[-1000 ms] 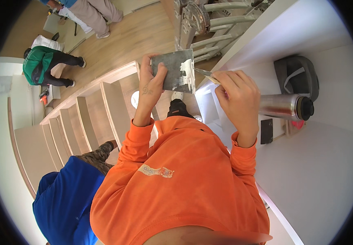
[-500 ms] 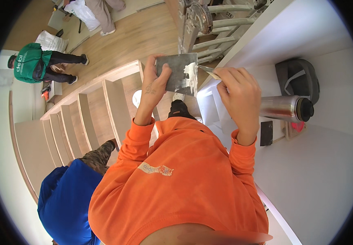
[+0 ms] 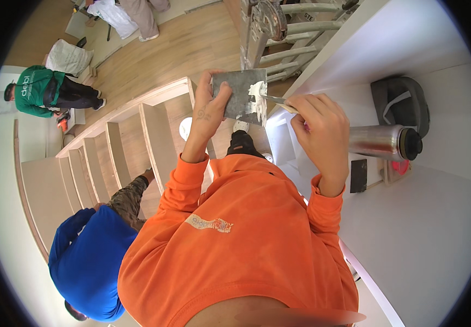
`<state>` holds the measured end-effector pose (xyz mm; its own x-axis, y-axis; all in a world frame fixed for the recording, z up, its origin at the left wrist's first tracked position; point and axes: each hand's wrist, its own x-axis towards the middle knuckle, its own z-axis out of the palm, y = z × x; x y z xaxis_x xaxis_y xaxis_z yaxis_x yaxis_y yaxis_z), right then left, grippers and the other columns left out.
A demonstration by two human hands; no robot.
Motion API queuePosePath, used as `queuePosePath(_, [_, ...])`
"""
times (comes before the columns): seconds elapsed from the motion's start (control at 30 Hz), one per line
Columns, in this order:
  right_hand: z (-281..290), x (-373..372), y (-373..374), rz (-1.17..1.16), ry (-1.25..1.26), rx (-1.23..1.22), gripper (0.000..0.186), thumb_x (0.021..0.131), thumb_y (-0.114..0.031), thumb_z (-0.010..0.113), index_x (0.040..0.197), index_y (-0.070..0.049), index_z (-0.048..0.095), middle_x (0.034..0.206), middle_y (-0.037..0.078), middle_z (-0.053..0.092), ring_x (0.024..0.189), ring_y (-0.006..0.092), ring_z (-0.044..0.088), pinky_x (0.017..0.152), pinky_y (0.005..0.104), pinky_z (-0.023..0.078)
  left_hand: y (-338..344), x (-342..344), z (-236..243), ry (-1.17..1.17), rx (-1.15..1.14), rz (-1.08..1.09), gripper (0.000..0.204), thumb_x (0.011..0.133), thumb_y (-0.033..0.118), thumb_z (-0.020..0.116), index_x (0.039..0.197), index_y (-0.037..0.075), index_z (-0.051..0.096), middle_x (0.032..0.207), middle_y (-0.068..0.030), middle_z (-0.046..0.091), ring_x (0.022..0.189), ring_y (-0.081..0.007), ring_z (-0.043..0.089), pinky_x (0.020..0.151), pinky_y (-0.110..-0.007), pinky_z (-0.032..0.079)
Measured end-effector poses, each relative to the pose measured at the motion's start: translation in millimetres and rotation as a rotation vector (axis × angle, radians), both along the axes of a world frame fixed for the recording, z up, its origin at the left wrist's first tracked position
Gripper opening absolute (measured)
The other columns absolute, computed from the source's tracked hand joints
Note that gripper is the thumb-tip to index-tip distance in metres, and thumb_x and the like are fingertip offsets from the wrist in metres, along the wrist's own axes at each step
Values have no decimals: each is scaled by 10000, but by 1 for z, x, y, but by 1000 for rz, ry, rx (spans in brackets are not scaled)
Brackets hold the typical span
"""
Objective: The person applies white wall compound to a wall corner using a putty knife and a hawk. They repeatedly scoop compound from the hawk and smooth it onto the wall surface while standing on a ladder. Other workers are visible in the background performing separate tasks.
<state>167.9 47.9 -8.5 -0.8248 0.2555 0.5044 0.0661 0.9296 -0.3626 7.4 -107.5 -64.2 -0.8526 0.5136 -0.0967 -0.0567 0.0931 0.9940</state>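
My left hand (image 3: 209, 106) grips a dark grey, flat square plate (image 3: 237, 90) by its left edge, thumb on top. White paste (image 3: 258, 101) is smeared along the plate's right side. In my right hand (image 3: 322, 122) is a small putty knife (image 3: 276, 100) with a thin metal blade, and its tip touches the paste. The fingers are wrapped round the knife's light-coloured handle, which they mostly hide. Both hands are held out in front of my orange sweatshirt.
On my right, a white shelf unit (image 3: 410, 218) holds a steel bottle (image 3: 374, 143), a dark grey bag (image 3: 400, 103) and a dark flat piece (image 3: 358, 176). A ladder (image 3: 295, 41) stands ahead. Left are an open wooden frame (image 3: 151, 136) and people in blue (image 3: 91, 261) and green (image 3: 34, 90).
The knife tip has moved left and down into the paste. The person in blue has leaned over further, and the person in green has shifted left.
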Motion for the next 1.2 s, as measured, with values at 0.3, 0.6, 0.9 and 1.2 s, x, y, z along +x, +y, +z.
queuePosePath(0.3, [-50, 4, -2, -11, 242, 18, 328, 713, 5, 670, 1012, -124, 710, 1028, -16, 703, 899, 206, 653, 697, 328, 491, 2, -7, -11, -295, 261, 20, 315, 957, 134, 522, 1251, 30, 478, 768, -9, 596, 513, -43, 496, 373, -211, 304])
queuePosePath(0.6, [-76, 20, -1, -108, 229, 86, 326, 721, 22, 656, 1005, -128, 716, 1048, -22, 710, 954, 192, 657, 768, 332, 456, -1, -23, -11, -338, 293, 52, 314, 956, 131, 520, 1255, 40, 487, 807, -9, 612, 549, -34, 530, 379, -192, 319])
queuePosePath(0.9, [-25, 11, 3, -96, 223, 113, 272, 674, 3, 663, 916, -116, 697, 938, -49, 692, 856, 168, 626, 724, 326, 429, -2, -15, -8, -157, 49, -64, 310, 950, 146, 538, 1241, 49, 491, 733, -2, 567, 498, -38, 456, 375, -221, 319])
queuePosePath(1.2, [-27, 5, 3, -71, 127, 154, 178, 728, -38, 694, 889, -112, 688, 903, -45, 674, 857, 154, 629, 719, 327, 441, 7, -7, -4, -88, 9, -36, 254, 980, 157, 529, 1211, 55, 509, 698, 43, 541, 467, -8, 416, 369, -202, 262])
